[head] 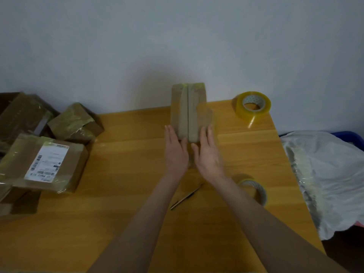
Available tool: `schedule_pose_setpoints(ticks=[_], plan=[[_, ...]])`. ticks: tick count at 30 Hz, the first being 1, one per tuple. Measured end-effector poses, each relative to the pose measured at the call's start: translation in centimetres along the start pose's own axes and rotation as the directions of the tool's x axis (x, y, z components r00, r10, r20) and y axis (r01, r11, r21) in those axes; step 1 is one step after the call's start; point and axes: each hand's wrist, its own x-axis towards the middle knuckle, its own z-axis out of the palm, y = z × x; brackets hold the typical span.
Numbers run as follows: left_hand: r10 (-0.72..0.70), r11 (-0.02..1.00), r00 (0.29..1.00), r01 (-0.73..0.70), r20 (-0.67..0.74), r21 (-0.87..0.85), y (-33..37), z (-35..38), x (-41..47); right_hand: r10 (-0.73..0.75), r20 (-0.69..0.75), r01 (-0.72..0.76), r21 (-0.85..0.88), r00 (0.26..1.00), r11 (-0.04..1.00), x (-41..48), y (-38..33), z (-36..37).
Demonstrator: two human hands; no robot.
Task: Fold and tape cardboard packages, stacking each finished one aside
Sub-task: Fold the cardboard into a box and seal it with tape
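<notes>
Left hand (175, 152) and right hand (208, 154) flat, unclenched, pressing near end of cardboard package (188, 113)

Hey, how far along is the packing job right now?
Done: several taped packages are piled at the left. In hand: left hand and right hand press flat against the box, holding its flaps shut. Left: its centre seam looks untaped, the tape roll sits apart behind; then stacking.

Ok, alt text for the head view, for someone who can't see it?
The left hand and right hand, fingers straight, touch a cardboard package on a wooden table. Taped packages lie piled at left; a tape roll sits far right.
</notes>
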Motion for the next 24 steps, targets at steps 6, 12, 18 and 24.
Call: schedule_pose_setpoints(ticks=[6,12,18,24], plan=[[-0.017,1.0,0.996,0.016,0.084,0.02,-4.1,0.1,0.8,0.009,-0.071,-0.008,0.024,0.997,1.0,1.0,2.9,0.7],[0.199,0.977,0.979,-0.201,0.037,0.066,-6.2,-1.3,2.9,-0.17,-0.228,0.157,-0.075,0.959,0.985,2.6,4.0,0.4],[0.275,0.953,0.958,-0.283,0.079,0.112,-7.5,-1.1,4.2,-0.224,-0.197,0.182,-0.209,0.954,0.961,3.6,4.2,0.3],[0.087,0.996,0.996,-0.086,0.034,-0.022,-6.2,-0.9,4.8,-0.12,-0.156,0.095,-0.16,0.98,0.983,4.5,3.8,0.2]])
